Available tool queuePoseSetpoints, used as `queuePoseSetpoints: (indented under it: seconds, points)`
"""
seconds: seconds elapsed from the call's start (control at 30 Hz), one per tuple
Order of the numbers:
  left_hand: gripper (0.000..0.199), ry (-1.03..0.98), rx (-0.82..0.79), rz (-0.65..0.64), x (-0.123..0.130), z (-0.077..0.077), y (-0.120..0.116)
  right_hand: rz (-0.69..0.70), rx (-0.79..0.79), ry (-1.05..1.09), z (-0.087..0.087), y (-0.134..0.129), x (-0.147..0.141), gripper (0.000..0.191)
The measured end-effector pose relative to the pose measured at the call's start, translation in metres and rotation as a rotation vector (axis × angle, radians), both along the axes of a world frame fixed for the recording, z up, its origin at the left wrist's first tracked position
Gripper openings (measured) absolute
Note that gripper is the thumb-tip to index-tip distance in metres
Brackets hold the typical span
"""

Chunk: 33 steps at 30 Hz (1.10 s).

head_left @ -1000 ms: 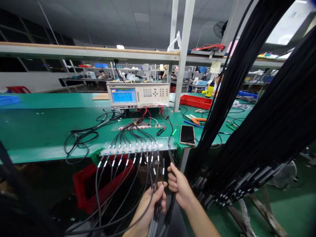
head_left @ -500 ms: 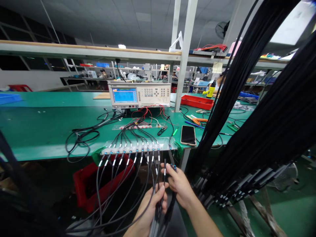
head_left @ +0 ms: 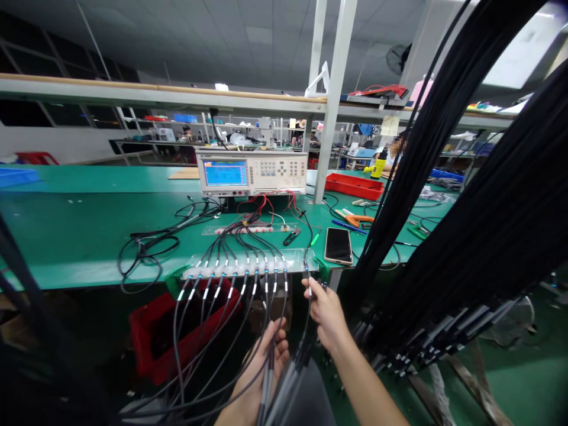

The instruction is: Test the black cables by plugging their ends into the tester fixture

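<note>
My right hand (head_left: 326, 310) pinches a black cable (head_left: 307, 319) near its end, right at the lone socket (head_left: 306, 266) on the right of the clear test fixture (head_left: 239, 267). Whether the plug is fully seated cannot be told. More dark connector ends show beside those fingers. Lower and to the left, my left hand (head_left: 266, 361) curls loosely around black cables, its fingers partly behind them. Several plugged cables with white labels (head_left: 267, 288) and blue rings hang from the fixture's front. A bundle of grey-sleeved cable ends (head_left: 284, 393) lies over my lap.
A bench meter (head_left: 252, 173) with a lit screen stands behind the fixture. A phone (head_left: 338, 245), a pair of snips (head_left: 291, 237) and a red tray (head_left: 354, 185) are on the green bench. Thick black cable bundles (head_left: 444, 254) hang at right; a red bin (head_left: 155, 343) is below.
My right hand has moved up and right, bringing a cable end to the fixture's right socket. My left hand has shifted left and loosened, parting from that cable.
</note>
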<state>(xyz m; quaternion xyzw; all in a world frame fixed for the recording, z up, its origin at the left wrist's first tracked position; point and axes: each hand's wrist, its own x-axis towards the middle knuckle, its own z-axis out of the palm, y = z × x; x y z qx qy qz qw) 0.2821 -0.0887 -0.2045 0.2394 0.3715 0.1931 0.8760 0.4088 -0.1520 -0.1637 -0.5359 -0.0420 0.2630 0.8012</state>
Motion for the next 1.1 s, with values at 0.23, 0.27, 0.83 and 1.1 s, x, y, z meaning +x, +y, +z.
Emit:
queuePoseSetpoints:
  seconds: [0.23, 0.27, 0.83, 1.1]
  points:
    - [0.014, -0.028, -0.058, 0.048, -0.005, 0.001, 0.0, -0.008, -0.001, 0.0, 0.002, 0.004, 0.005, 0.049]
    - [0.013, -0.033, -0.065, 0.044, -0.005, 0.002, -0.001, -0.013, -0.002, -0.002, 0.001, 0.005, 0.005, 0.049]
    - [0.015, -0.035, -0.131, 0.015, -0.006, 0.028, -0.01, -0.068, -0.007, 0.032, 0.002, 0.011, 0.008, 0.05]
    - [0.022, -0.061, -0.146, 0.0, -0.005, 0.026, -0.015, -0.031, 0.008, 0.07, 0.007, 0.011, 0.011, 0.054]
